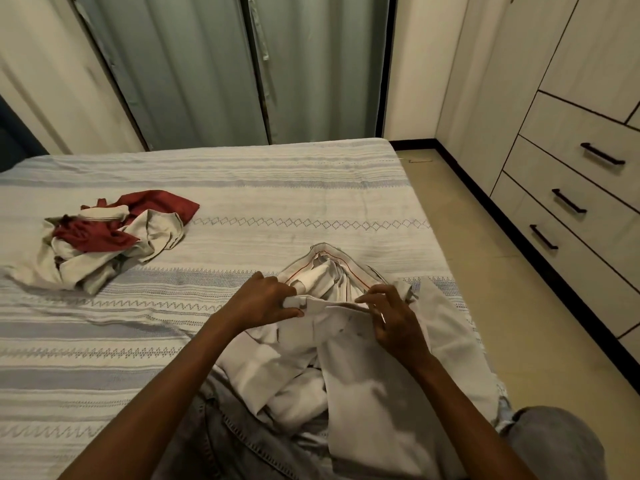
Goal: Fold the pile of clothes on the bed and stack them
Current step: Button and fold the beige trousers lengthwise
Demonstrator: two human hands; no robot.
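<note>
Both hands, left hand (268, 299) and right hand (393, 315), pinch a white garment (374, 393) on the striped bed (242, 188). An unfolded pile (104, 237) lies well apart.

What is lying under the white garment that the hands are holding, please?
Under the white garment lie the person's grey jeans and the striped bedspread. Its folds hide anything else beneath. Left hand and right hand pinch its edge.

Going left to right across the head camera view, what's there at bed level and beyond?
Pile of red and cream clothes → left hand → white garment → right hand → tan floor → drawers with dark handles.
</note>
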